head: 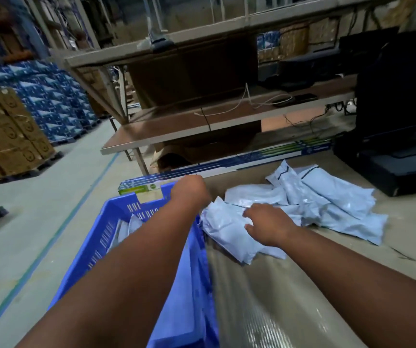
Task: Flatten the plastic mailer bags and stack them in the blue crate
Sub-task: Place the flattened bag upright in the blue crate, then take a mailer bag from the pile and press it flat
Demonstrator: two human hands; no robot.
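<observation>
I see my left hand (189,190) reached out over the far rim of the blue crate (96,237), its back toward me, fingers hidden behind it, so I cannot tell whether it grips anything. My right hand (268,226) lies on the nearest mailer (223,237), fingers spread and loosely bent, pressing on the plastic rather than wrapped round it. That mailer sits on the surface (402,247) just beside the crate's right wall, its near end hanging toward me. Behind it the other mailers (327,197) lie in a crumpled, overlapping pile on the surface, running out to the right. Inside the crate I can make out pale bags (131,226) against the far wall, mostly covered by my left forearm. A long flat box (264,156) lies along the far edge of the surface, and a dark machine (397,169) stands at the right. Beyond are a shelf rack (201,124) and stacked cartons (11,136) on the floor.
</observation>
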